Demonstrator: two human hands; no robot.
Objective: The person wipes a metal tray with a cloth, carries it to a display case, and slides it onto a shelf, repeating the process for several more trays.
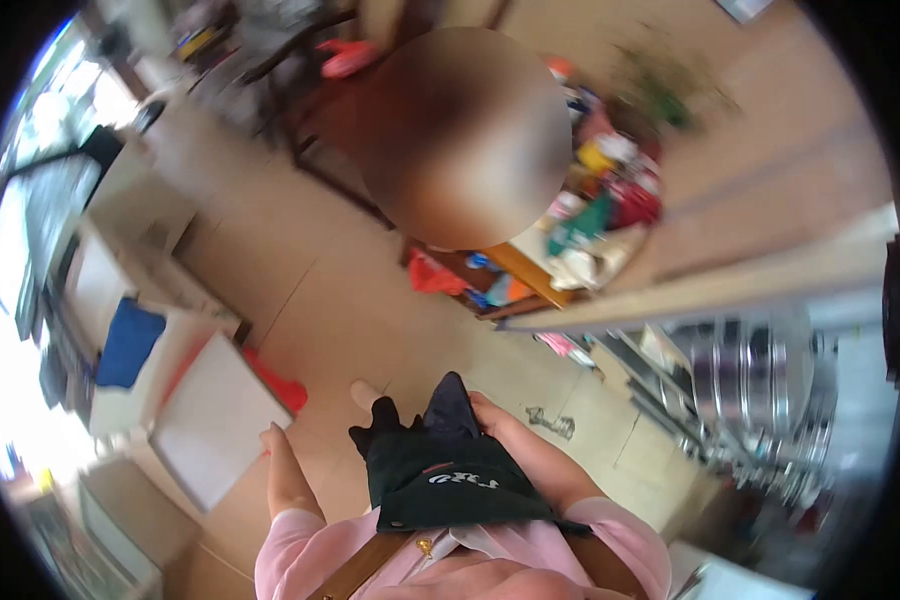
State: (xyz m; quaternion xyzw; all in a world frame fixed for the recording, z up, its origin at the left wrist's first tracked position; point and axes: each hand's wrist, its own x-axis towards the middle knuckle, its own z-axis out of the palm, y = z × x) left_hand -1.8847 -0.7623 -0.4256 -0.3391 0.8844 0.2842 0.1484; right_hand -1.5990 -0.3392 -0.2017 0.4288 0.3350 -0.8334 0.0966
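My left hand (273,437) hangs low at my side, in front of a white flat-topped surface (215,425). Its fingers are small and smeared, and whether it touches that surface does not show. My right hand (483,410) is at the edge of a dark, pointed piece of cloth (452,405) in front of my body. Its fingers seem closed on the cloth and are partly hidden behind it. Below the cloth, a dark green apron (445,485) with white lettering covers my pink top.
Steel pots (750,370) and other metalware stand on the right. Ahead is a wooden table (530,272) with colourful bags and packets; a round blur hides part of it. A red stool (282,385) and a blue cloth (130,343) are at left. Tiled floor (320,290) runs between.
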